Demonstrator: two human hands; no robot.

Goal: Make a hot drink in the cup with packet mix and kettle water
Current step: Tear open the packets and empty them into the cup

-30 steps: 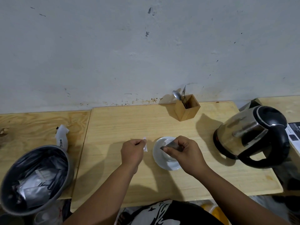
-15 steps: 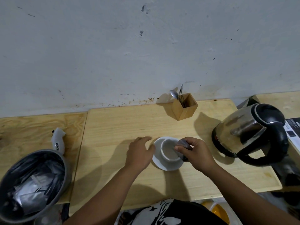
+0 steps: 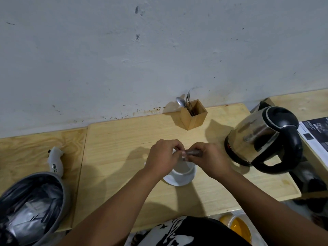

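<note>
- While both hands meet directly above the cup, the left hand and right hand each pinch one end of a small dark packet, thumb and fingers pressed together on it; the hold looks suited to tearing or squeezing it so the mix falls straight into the cup
- Whether the packet is open, and whether any powder is in the cup, cannot be told; the hands cover most of the cup's mouth
- Cup stands on a white saucer near the middle of the wooden board, close to the person, presumably so both hands can work over it without reaching
- Kettle sits upright on its base at the right of the board, lid closed, handle turned towards the person's right side; judged convenient for a right-hand pour, which is not yet begun
- Wooden holder with spoons stands against the wall behind the cup, within reach for stirring
- Lined bin sits at the left edge, judged ready for the spent packet
- Risk noted: powder may scatter onto saucer or board if the packet drifts off centre
</note>
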